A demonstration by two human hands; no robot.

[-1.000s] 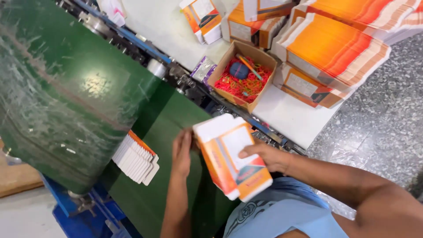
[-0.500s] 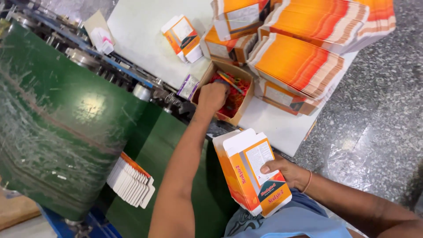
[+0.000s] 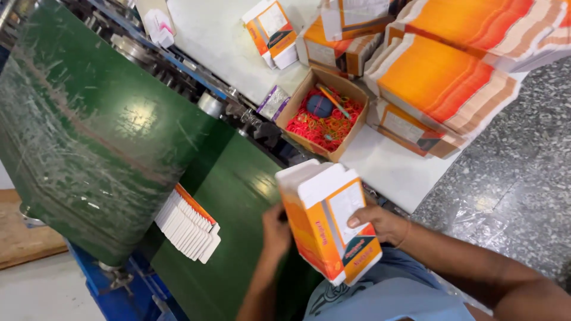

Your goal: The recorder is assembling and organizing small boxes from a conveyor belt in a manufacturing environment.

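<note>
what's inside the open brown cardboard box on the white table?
The brown box holds a heap of red rubber bands, with a dark blue ball-like thing and an orange stick on top. The bands cover the box floor, so anything beneath is hidden.

Orange-white flat carton bundle (image 3: 330,229) held low centre; similar cartons fanned on green belt (image 3: 189,226); brown open box (image 3: 324,113) on white table; orange stacks (image 3: 443,89) beside it.

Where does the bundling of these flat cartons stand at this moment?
Done: bundled orange stacks lie on the white table. In hand: both hands grip a stack of flat orange-and-white cartons, left hand on its far side, right hand on its face; no band shows on it. Left: more flat cartons wait on the green belt; the box of red rubber bands stands close.
</note>
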